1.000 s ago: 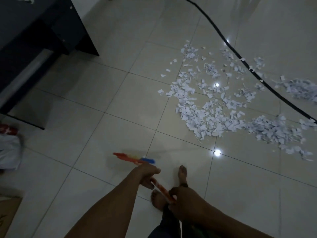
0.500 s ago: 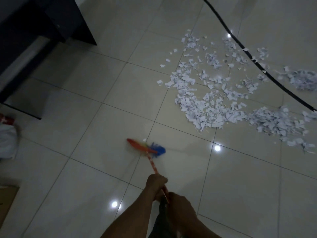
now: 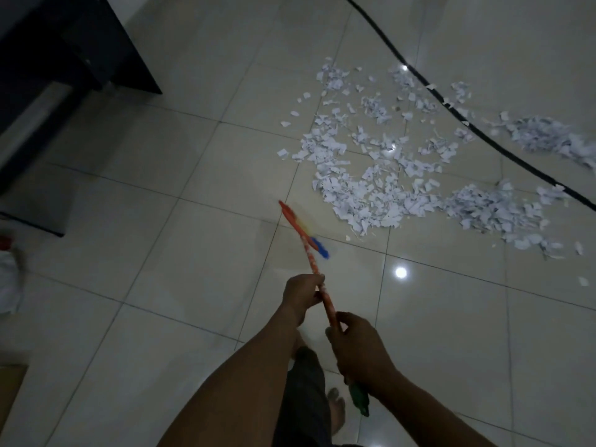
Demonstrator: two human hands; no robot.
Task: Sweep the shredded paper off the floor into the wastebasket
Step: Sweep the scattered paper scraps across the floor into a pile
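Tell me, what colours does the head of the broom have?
Head view: the broom head is orange-red, yellowish in the middle and blue at its near end.

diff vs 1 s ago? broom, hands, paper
The orange-handled broom with the orange and blue head has swung forward and right, from near the feet to just short of the white shredded paper. The left hand and the right hand have reached out with it and still grip the handle, left ahead of right. The paper and the black cable look unmoved. No wastebasket in view.
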